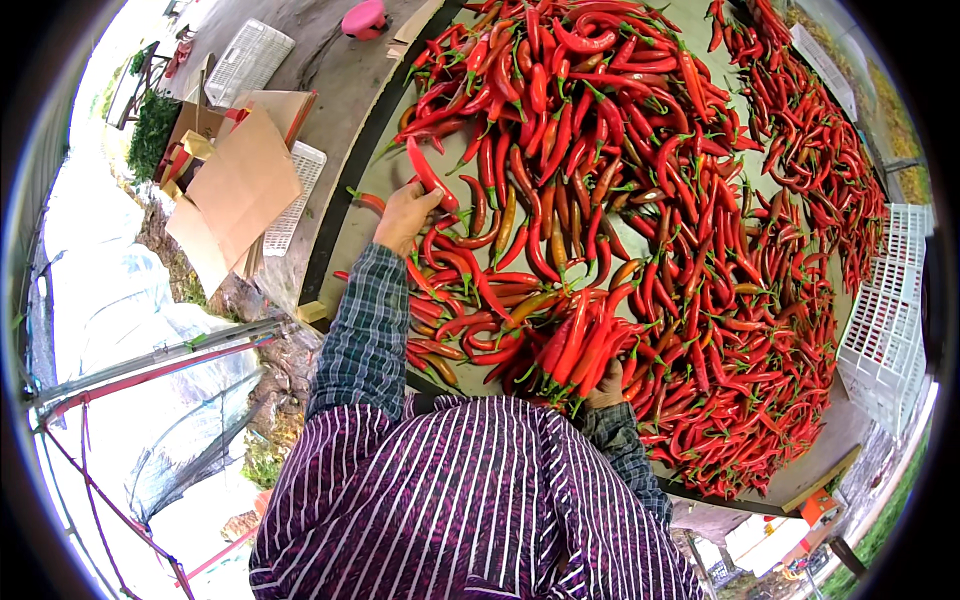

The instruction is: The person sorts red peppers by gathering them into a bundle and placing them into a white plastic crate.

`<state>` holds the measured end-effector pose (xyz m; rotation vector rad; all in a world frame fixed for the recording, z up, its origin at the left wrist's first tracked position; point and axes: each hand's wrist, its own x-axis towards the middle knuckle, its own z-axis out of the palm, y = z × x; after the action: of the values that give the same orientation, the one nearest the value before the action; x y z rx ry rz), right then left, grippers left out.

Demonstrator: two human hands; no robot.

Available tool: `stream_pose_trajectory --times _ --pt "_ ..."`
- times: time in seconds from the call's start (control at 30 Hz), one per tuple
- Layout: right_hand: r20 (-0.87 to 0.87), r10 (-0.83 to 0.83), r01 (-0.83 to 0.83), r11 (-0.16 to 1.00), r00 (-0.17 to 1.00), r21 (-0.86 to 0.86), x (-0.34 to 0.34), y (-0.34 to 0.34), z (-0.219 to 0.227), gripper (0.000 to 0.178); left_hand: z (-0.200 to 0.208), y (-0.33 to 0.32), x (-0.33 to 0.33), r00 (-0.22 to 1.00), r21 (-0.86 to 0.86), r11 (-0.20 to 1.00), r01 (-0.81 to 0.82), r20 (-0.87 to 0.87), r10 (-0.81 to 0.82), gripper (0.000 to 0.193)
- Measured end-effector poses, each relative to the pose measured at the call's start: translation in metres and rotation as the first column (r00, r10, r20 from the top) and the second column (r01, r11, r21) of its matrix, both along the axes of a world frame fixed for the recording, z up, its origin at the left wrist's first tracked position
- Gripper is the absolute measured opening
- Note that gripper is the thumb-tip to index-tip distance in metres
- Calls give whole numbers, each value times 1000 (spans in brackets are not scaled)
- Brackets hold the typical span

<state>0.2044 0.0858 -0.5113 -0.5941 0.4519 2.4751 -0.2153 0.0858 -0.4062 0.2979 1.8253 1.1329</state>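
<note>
Near the table's left edge my left hand (405, 217) is closed on a single red chili pepper (431, 176), which points up and away from me. Close to my body, my right hand (606, 387) grips a bunch of red chili peppers (577, 345). Their green stems lie toward me, and most of that hand's fingers are hidden. Between and beyond my hands, a large heap of chili peppers (590, 130) covers much of the table (372, 128). Most are red; some are brownish or orange-green. A small group of loose peppers (450, 290) lies between my two hands.
A white slatted crate (885, 320) stands at the table's right edge. Left of the table are cardboard sheets (240, 185), another white crate (250, 60) and a pink stool (364, 18). Metal bars (160, 365) and clear plastic sheeting (130, 300) lie at the lower left.
</note>
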Motion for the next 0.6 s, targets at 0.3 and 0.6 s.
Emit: stream_pose_trajectory --times 0.3,0.6 --pt "-165 90 -39 956 982 290 3 4 -3 51 40 -21 35 995 313 946 82 -85 -58 19" --pt "526 -178 -465 296 831 835 2 -9 4 46 42 -25 40 984 346 925 156 24 -175 25"
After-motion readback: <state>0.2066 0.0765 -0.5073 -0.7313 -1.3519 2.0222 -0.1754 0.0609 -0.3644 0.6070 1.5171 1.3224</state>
